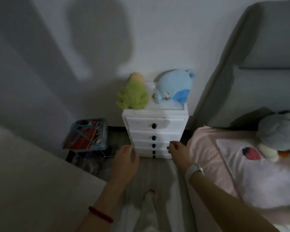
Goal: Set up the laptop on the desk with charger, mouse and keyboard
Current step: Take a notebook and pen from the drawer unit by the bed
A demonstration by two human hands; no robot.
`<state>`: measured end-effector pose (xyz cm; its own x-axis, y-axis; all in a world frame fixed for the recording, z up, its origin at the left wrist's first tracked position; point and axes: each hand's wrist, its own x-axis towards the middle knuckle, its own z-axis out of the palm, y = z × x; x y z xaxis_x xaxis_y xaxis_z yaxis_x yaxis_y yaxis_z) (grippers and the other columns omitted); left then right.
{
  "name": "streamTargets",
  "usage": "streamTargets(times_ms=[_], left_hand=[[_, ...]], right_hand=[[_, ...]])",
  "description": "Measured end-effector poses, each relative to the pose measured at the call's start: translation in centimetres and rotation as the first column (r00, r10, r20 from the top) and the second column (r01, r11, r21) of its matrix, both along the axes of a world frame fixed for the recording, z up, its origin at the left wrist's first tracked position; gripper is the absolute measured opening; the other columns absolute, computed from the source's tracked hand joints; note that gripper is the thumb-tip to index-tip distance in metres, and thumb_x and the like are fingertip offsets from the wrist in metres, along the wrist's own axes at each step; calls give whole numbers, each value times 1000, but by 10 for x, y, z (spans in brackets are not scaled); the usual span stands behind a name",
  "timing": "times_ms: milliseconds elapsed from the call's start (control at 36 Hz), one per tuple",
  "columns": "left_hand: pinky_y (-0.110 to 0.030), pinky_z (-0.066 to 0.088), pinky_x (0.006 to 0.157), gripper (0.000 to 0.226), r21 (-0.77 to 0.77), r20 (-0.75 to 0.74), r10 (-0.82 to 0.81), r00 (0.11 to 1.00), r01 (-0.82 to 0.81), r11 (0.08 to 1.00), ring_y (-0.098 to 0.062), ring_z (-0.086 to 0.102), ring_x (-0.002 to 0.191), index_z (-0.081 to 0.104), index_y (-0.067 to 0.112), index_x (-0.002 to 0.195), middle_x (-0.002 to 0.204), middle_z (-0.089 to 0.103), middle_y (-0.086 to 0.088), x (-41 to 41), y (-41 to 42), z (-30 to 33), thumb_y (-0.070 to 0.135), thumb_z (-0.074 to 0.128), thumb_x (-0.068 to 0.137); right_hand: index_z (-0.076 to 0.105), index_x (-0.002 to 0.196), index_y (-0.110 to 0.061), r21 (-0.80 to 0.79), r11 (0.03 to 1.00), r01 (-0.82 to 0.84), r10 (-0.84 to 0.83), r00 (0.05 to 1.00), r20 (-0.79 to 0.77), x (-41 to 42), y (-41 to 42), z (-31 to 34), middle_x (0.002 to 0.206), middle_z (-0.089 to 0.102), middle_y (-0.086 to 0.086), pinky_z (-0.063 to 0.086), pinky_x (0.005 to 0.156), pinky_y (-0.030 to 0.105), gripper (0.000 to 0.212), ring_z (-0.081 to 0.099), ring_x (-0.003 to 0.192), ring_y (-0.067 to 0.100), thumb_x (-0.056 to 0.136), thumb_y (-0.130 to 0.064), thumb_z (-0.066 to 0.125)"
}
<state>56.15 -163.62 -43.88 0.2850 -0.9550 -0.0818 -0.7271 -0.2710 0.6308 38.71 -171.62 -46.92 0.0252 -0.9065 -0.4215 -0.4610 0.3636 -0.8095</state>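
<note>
From my seat I see both forearms bare, with no sleeves reaching into view. The left wrist carries a thin red cord bracelet (100, 214), while the right wrist wears a white band (194, 172) with a rounded pale face (a watch or tracker; I cannot tell which). Below, between the arms, I make out pale, loose trousers (148, 208) and a foot (151, 192) in blur.

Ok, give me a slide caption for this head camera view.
Both hands reach toward a white drawer chest topped with two plush toys, beside a bed.
</note>
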Motion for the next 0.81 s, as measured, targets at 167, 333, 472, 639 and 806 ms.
streamTargets(times_ms=[167,333,472,639,806], left_hand=[[-42,42,98,41,32,34,-54,998,53,998,-28,45,118,45,8,131,132,45,-13,40,-102,-57,18,51,91],[-46,37,103,43,103,86,-80,993,71,992,-33,38,125,44,6,132,137,40,-18,65,-165,-94,14,51,91],[-47,37,103,42,113,112,-121,986,108,988,-36,38,126,47,3,129,135,43,-21,71,-181,-104,10,54,89],[-52,35,102,49,114,232,-231,945,209,971,-38,39,127,49,6,128,133,48,-20,67,-182,-109,17,63,82],[-44,10,113,45,350,207,-431,878,345,871,-15,31,132,36,28,137,140,42,2,59,-167,-127,36,43,93]], right_hand=[[59,86,1,278,934,225,-284,939,192,72,-101,-82,85,52,15,46,73,40,21,50,76,25,92,-14,46],[29,61,-18,487,804,342,-523,796,304,118,-162,-131,58,22,1,21,35,18,35,24,44,12,94,-12,41],[50,79,-7,395,808,437,-549,802,237,128,-165,-144,66,47,6,37,48,25,18,46,53,15,92,-15,42],[62,79,-3,373,852,366,-432,895,109,114,-125,-144,81,60,19,51,78,44,30,54,73,21,91,-26,47],[63,108,-3,466,854,232,-296,953,68,87,-80,-135,93,65,13,47,61,25,28,56,70,15,95,-19,43]])
